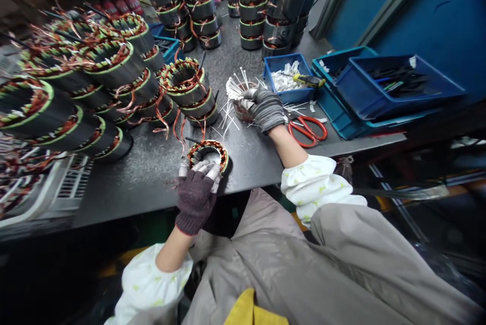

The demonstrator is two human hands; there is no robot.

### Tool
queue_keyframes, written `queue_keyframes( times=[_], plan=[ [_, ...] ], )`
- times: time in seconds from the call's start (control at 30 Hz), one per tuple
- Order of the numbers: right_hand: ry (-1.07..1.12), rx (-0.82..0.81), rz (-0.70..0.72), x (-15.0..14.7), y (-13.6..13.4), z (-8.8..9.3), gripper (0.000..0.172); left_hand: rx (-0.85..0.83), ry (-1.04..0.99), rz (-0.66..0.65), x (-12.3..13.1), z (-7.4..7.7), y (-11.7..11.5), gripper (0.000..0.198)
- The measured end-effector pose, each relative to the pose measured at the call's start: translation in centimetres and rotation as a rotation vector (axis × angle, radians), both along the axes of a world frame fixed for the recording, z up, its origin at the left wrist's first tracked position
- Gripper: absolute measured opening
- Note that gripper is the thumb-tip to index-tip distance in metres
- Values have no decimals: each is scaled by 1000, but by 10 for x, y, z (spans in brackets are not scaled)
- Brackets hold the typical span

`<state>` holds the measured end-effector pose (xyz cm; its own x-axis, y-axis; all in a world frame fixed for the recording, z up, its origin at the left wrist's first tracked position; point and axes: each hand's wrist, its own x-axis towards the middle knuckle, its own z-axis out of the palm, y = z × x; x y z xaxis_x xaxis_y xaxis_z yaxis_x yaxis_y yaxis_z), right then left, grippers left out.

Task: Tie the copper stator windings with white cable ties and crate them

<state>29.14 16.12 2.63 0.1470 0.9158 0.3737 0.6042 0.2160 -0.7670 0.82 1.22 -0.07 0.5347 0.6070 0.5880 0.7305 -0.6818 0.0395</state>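
At the table's front edge stands a single motor stator (225, 155), a short ring with copper windings and a green-yellow lined rim. My left hand (197, 196), in a dark fingerless-type glove with pale fingertips, grips its near side, fingers over the rim. Further right, my right hand (266, 108), in a grey striped glove, has its fingers closed at a bunch of white cable ties (234, 89). The ties stand in a small round holder (243, 111), partly hidden by that hand. Loose ties lie around it. Red-handled scissors (309, 131) rest beside my right wrist.
Stacked stators (190, 84) crowd the left, with more stacks (252, 11) at the back. A blue bin (292, 94) holds white pieces and yellow-black cutters (309, 80). Larger blue bins (402, 99) stand at right. A white crate (64, 183) sits at far left.
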Motion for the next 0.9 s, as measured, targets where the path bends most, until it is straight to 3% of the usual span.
queue_keyframes(
  times=[0.1,0.23,0.3,0.37,0.47,0.6,0.67,0.8,0.9],
  plan=[
    [196,14,59,10,3,-7,9,7,-58,16,2,-2,0,32],
    [577,-32,112,26,8,-7,21,-17,-106,27,7,-4,-1,28],
    [614,-25,109,27,1,-1,24,-69,-89,61,9,-3,-2,26],
    [582,95,64,23,-20,6,24,-114,-72,84,9,-1,-3,25],
    [496,334,65,10,-81,13,23,-152,-62,72,9,2,-4,24],
    [274,195,503,-6,-173,-3,21,-136,-81,74,9,2,-4,22],
    [218,156,606,-12,-203,-20,19,-151,-94,91,9,1,-4,22],
    [172,93,592,-19,-223,-46,19,-225,-83,121,9,-3,-3,25],
    [124,34,571,-20,-219,-49,19,-279,-73,114,8,-2,-2,27]
  ],
)
